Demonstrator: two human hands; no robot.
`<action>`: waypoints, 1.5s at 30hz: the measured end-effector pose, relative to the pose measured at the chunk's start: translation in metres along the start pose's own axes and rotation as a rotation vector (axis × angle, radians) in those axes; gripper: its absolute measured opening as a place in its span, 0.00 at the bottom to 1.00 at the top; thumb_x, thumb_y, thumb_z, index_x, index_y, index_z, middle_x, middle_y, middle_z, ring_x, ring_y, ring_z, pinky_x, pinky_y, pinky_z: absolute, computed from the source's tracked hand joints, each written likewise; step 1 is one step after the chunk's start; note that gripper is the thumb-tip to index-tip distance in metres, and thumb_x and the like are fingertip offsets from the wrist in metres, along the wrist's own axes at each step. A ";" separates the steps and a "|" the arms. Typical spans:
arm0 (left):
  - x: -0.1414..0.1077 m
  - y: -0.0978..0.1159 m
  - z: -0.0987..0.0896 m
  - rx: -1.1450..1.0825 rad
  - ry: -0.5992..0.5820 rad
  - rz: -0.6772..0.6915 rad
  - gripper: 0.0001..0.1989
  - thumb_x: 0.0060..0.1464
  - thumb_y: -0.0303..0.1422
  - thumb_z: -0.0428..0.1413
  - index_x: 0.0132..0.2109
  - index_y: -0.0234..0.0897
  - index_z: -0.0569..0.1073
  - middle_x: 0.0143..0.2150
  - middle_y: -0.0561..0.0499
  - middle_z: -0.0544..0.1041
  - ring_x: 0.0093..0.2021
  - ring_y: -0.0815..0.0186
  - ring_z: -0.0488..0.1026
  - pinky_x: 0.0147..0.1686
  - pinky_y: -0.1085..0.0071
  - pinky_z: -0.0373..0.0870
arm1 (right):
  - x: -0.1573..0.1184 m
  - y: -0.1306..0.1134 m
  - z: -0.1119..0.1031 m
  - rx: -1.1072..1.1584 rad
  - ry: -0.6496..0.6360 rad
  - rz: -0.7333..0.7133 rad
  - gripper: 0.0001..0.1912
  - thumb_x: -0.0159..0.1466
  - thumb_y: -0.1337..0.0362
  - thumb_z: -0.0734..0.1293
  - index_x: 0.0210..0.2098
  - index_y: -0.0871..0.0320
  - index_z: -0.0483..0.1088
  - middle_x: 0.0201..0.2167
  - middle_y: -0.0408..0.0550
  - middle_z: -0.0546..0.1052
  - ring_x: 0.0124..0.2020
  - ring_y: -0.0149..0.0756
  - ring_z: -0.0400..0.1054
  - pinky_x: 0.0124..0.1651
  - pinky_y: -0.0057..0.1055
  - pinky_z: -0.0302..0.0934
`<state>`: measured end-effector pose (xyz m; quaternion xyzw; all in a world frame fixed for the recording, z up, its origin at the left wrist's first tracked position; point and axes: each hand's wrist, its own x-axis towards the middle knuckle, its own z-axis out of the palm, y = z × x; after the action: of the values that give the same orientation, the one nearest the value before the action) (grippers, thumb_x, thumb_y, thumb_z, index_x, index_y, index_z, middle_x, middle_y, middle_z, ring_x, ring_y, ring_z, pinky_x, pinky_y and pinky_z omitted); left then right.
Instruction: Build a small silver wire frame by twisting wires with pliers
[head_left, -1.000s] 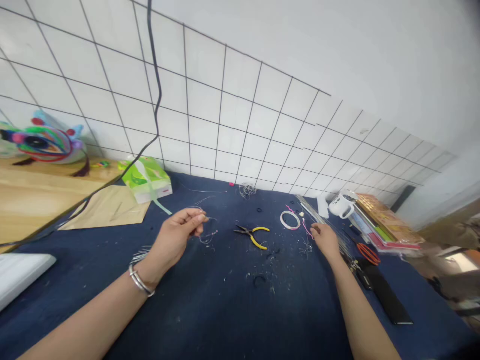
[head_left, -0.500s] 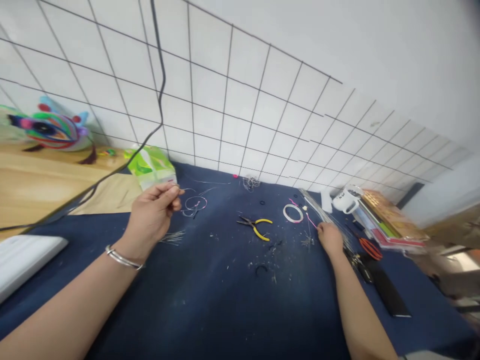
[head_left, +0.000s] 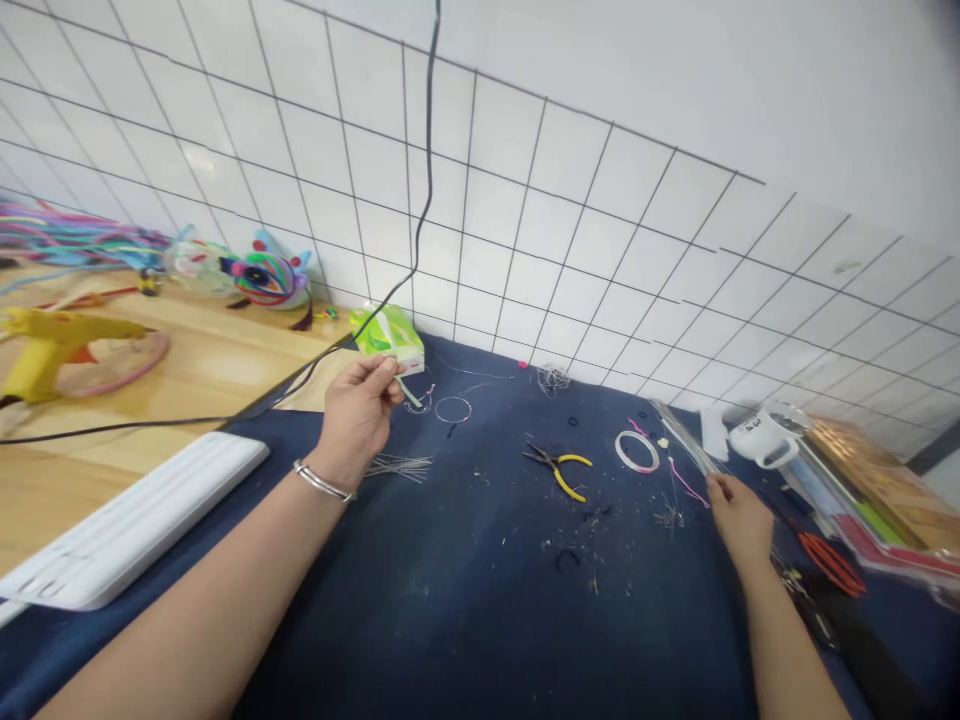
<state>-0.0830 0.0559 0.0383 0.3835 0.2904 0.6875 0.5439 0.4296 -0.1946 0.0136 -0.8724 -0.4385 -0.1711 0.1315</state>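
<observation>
My left hand [head_left: 361,408], with a silver bangle at the wrist, is raised over the cloth in a closed pinch. A thin pale strip [head_left: 409,392] shows at its fingertips; its kind is unclear. Over on the right, my right hand [head_left: 741,522] has its fingers closed at the near end of a bundle of thin wires [head_left: 686,440]. Beside it lies a pink cord [head_left: 688,484]. Yellow-handled pliers [head_left: 559,468] rest with jaws apart between the hands, near a white ring-shaped coil [head_left: 619,455]. Below the left hand are loose straight wires [head_left: 405,467].
A white power strip [head_left: 142,520] and a yellow glue gun [head_left: 52,350] are at left. A black cable [head_left: 430,130] hangs before the wall grid. A green packet [head_left: 390,335], tangled wire [head_left: 553,378], a white mug [head_left: 761,440] and orange-handled scissors [head_left: 832,563] stand around.
The view has swung left, bringing in the glue gun and more of the power strip. My right hand has moved from beside the pink cord to the wire bundle. My left hand stays pinched.
</observation>
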 end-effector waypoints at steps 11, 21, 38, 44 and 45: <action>-0.018 -0.026 0.011 0.062 -0.070 -0.164 0.12 0.44 0.35 0.59 0.36 0.34 0.70 0.31 0.50 0.73 0.20 0.77 0.63 0.19 0.79 0.59 | -0.036 -0.204 -0.032 0.465 -0.242 -0.609 0.13 0.60 0.57 0.59 0.36 0.54 0.72 0.34 0.49 0.74 0.39 0.38 0.65 0.44 0.33 0.55; -0.048 -0.045 0.029 0.130 -0.345 -0.360 0.12 0.43 0.37 0.59 0.34 0.34 0.71 0.26 0.52 0.71 0.19 0.76 0.63 0.18 0.79 0.57 | -0.029 -0.358 -0.013 0.893 -0.348 -0.625 0.16 0.63 0.58 0.53 0.40 0.54 0.68 0.36 0.43 0.73 0.36 0.31 0.66 0.40 0.28 0.58; -0.022 -0.073 0.049 0.115 -0.388 -0.372 0.12 0.49 0.40 0.55 0.36 0.36 0.71 0.30 0.51 0.72 0.22 0.74 0.63 0.21 0.77 0.58 | 0.001 -0.324 -0.003 0.786 -0.443 -0.630 0.16 0.55 0.53 0.64 0.39 0.55 0.69 0.36 0.48 0.70 0.38 0.37 0.62 0.41 0.33 0.55; -0.019 -0.070 0.046 0.113 -0.371 -0.373 0.12 0.50 0.40 0.53 0.36 0.36 0.71 0.30 0.51 0.72 0.22 0.74 0.63 0.21 0.76 0.57 | -0.007 -0.266 -0.008 0.044 -0.453 -0.800 0.37 0.44 0.44 0.68 0.51 0.51 0.62 0.46 0.57 0.65 0.45 0.52 0.58 0.37 0.39 0.55; -0.019 -0.070 0.046 0.113 -0.369 -0.374 0.12 0.51 0.40 0.53 0.36 0.36 0.71 0.30 0.51 0.72 0.22 0.74 0.63 0.21 0.76 0.57 | -0.013 -0.259 -0.007 0.009 -0.447 -0.812 0.35 0.48 0.46 0.67 0.53 0.51 0.60 0.46 0.57 0.66 0.44 0.51 0.59 0.35 0.38 0.55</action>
<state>-0.0054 0.0533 0.0021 0.4719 0.2899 0.4764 0.6829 0.2116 -0.0560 0.0354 -0.6451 -0.7629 -0.0144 -0.0400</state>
